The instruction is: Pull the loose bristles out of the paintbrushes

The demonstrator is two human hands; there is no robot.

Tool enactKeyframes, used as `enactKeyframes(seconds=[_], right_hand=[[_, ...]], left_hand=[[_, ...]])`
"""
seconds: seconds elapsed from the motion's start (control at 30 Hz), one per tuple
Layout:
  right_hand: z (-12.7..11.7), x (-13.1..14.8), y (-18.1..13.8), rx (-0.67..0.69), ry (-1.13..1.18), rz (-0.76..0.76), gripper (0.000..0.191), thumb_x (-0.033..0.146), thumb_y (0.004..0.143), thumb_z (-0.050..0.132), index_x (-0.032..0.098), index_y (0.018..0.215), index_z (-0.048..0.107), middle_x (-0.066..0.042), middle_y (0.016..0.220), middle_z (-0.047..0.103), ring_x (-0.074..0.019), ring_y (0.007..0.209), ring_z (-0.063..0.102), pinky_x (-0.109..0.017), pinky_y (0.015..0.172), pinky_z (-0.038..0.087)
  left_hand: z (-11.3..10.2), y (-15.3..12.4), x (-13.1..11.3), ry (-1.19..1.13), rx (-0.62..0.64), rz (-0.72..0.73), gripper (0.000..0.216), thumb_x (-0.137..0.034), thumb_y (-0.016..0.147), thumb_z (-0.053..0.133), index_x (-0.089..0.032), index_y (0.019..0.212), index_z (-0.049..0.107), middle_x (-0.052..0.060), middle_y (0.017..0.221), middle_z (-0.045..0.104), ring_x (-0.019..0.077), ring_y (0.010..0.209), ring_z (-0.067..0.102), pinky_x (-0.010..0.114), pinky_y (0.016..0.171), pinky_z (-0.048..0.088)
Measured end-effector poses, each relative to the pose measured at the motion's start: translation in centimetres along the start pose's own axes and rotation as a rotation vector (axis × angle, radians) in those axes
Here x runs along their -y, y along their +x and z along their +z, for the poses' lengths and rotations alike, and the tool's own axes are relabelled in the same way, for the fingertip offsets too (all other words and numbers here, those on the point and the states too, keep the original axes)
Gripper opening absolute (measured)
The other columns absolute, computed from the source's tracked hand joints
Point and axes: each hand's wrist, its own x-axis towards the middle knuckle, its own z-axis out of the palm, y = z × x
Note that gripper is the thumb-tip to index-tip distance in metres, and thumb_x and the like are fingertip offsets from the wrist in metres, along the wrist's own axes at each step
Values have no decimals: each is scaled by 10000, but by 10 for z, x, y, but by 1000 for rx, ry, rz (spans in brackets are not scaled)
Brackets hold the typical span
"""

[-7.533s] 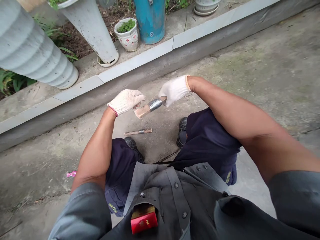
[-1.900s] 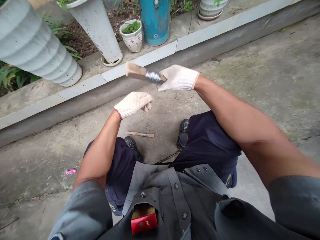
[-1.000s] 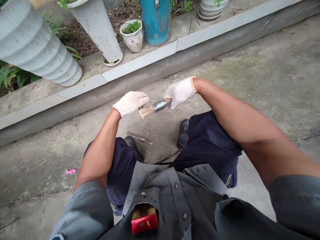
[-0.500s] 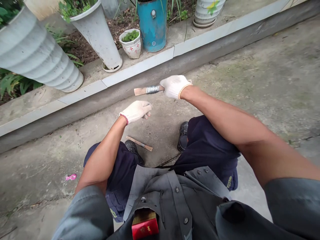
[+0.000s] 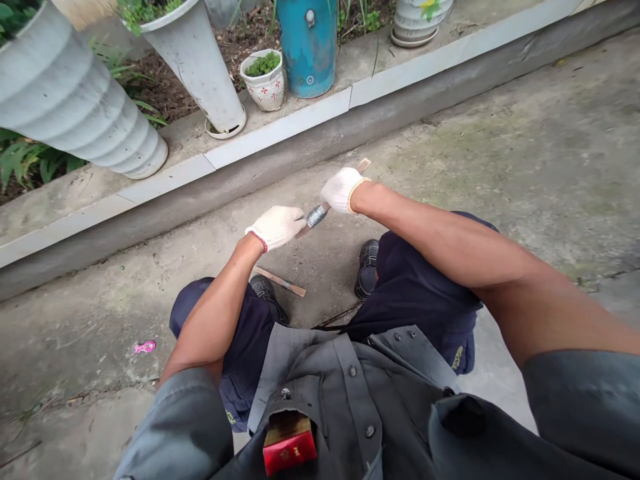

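Note:
A flat wooden stick (image 5: 364,165) with silvery wire or cord (image 5: 317,215) wound round its middle is held at a slant over the concrete. My right hand (image 5: 342,189), in a white knit glove, is wrapped round its upper part, and the tip sticks out past the wrist. My left hand (image 5: 278,227), gloved the same way, has its fingers closed at the lower end, just below the winding. Whether it also pinches a loose strand, I cannot tell. A second wooden stick (image 5: 280,281), with a thinner winding, lies on the ground by my left shoe (image 5: 267,297).
A low tiled ledge (image 5: 280,140) crosses in front, bearing white planters (image 5: 200,67), a small flowered pot (image 5: 265,90) and a blue container (image 5: 309,53). A pink object (image 5: 145,347) lies on the concrete at left. A red box (image 5: 290,453) sits in my shirt pocket.
My right hand has come down slightly and tilted the stick from nearly level to a slant. My left hand, apart from the stick before, has moved a little right to its lower end.

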Motion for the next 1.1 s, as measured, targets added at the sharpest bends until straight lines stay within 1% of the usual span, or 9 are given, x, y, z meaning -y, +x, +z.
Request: enactKeyframes(seconds=[0.1, 0.23, 0.33, 0.47, 0.6, 0.73, 0.83, 0.97, 1.1], right_hand=[[1, -2, -13, 129, 8, -133, 94, 118, 747, 686, 149, 832, 713, -90, 810, 699, -226, 857, 644, -351, 791, 427], [-1, -14, -33, 284, 165, -334, 82, 212, 714, 714, 182, 786, 687, 19, 670, 607, -143, 678, 530, -288, 669, 367], [-5, -18, -49, 131, 331, -426, 153, 313, 762, 710, 171, 800, 666, 50, 651, 554, -103, 634, 449, -267, 616, 309], [-11, -16, -60, -21, 544, -335, 277, 432, 771, 742, 175, 809, 645, 45, 679, 588, -100, 634, 453, -251, 591, 300], [-18, -10, -54, -112, 579, -185, 330, 506, 819, 709, 181, 869, 682, -14, 704, 667, -141, 656, 553, -255, 612, 353], [-13, 0, -42, -264, 301, 35, 274, 413, 836, 696, 187, 984, 743, -120, 843, 741, -249, 779, 664, -318, 691, 416], [2, 12, -40, -259, 108, 128, 236, 261, 855, 656, 137, 1027, 758, -195, 925, 750, -299, 855, 682, -375, 751, 443], [29, 28, -51, -216, 19, 37, 181, 176, 896, 592, 105, 940, 753, -179, 821, 726, -271, 874, 649, -377, 780, 433], [50, 30, -73, -75, 32, -152, 53, 142, 725, 723, 172, 702, 686, -96, 664, 654, -242, 774, 618, -359, 728, 407]], left_hand=[[2, -9, -3, -16, 14, 32, 290, -349, 925, 553, -203, 726, 705, 39, 690, 663, 183, 647, 537, 297, 611, 336], [0, -28, 2, -286, 66, 44, 303, -403, 943, 568, -189, 809, 737, 14, 723, 691, 150, 655, 560, 251, 612, 397], [4, -42, 6, -595, 72, 87, 293, -427, 944, 609, -156, 904, 711, 42, 842, 733, 144, 719, 639, 229, 663, 481], [22, -52, -1, -955, -40, -29, 354, -455, 1013, 526, -124, 1075, 635, 103, 882, 742, 137, 687, 682, 262, 708, 559], [43, -53, -16, -893, -94, -136, 317, -414, 1035, 478, -147, 1089, 640, 73, 863, 724, 124, 659, 670, 238, 698, 543], [58, -54, -23, -740, -129, -233, 313, -337, 1036, 424, -170, 1224, 611, 36, 831, 692, 134, 636, 653, 226, 617, 491], [62, -58, -22, -523, -164, -248, 276, -316, 1021, 422, -197, 1117, 653, 35, 819, 690, 159, 688, 659, 246, 626, 458], [60, -65, -17, -252, -141, -116, 276, -328, 1002, 444, -227, 897, 678, 41, 732, 676, 203, 728, 647, 297, 712, 434], [56, -77, -17, -189, -114, -24, 309, -350, 976, 456, -240, 767, 653, 35, 739, 678, 205, 733, 622, 313, 712, 430]])
